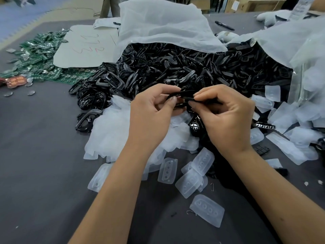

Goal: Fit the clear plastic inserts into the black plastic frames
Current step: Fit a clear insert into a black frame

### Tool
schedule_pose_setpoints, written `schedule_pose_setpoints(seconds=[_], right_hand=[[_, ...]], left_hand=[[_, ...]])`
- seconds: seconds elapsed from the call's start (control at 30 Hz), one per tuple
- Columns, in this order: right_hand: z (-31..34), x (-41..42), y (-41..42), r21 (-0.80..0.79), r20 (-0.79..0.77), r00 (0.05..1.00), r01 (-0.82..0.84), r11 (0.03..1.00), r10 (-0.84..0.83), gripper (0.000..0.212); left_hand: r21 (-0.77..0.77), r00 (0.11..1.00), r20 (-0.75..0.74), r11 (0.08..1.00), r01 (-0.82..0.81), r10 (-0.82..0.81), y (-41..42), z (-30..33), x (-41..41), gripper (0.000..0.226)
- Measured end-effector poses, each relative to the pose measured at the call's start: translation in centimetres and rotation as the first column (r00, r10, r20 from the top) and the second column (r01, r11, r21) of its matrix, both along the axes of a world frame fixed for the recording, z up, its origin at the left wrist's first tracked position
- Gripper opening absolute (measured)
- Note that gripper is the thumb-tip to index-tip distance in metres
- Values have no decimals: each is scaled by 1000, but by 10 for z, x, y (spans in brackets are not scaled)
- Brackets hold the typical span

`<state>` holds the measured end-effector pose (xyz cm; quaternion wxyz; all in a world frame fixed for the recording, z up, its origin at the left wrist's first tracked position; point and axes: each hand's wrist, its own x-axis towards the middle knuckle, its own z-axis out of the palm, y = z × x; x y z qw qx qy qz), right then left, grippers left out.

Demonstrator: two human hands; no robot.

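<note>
Pinching one black frame [182, 98] between left hand [151, 118] and right hand [228, 120], fingers curled. Way too many frames and clear inserts [207, 210] to count. Dark grey table [44, 164], cardboard boxes [246, 4] behind.

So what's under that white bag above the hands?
Under the white bag spills a heap of black frames; how far it runs beneath the bag is covered.

A thin black plastic frame [182, 95] is pinched between the left hand [154, 111] and right hand [226, 117] at twelve o'clock of scattered clear plastic inserts [191, 175].
</note>
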<state>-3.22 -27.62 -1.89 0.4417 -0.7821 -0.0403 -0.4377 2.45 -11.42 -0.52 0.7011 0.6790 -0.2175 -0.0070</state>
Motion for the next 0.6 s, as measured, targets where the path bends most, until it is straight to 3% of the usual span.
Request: schedule_pose_setpoints(seconds=[0.17,0.3,0.4,0.6], right_hand=[[-2,4,-2,25,-36,998,-48,999,49,9],[-3,4,0,151,-92,993,-66,986,80,9],[-2,3,0,190,-120,990,-51,981,75,11],[1,3,1,178,-152,987,-31,984,58,7]], left_hand=[[9,999,2,999,-34,34,-1,-3,2,24],[34,998,20,997,-66,65,-2,-3,3,24],[83,999,21,996,-36,34,-2,-3,3,23],[33,997,-71,999,42,-39,0,1,0,25]])
